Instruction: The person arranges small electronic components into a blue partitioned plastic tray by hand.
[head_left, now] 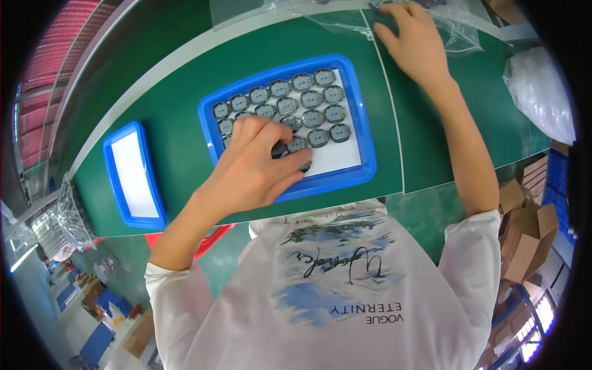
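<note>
A blue tray (pixel 368 148) with a white bottom holds rows of dark grey rounded plastic parts (pixel 312 118), each with small holes. My left hand (pixel 250 163) is over its near left portion, the fingers bent. Between thumb and index finger it pinches one dark grey plastic part (pixel 306 167), mostly covered by the fingers, low over the tray's near side. At the far right my right hand (pixel 414 40) reaches onto a clear plastic bag (pixel 456 37), its thumb apart from the fingers. Its fingertips are by dark parts (pixel 377 4) at the picture's upper edge.
A smaller blue tray (pixel 157 194) with a white bottom lies to the left on the green table (pixel 185 105). A pale raised edge runs along the far side. Clear plastic wrap (pixel 542 86) bulges at the right; cardboard boxes (pixel 527 237) stand beyond the table's right end.
</note>
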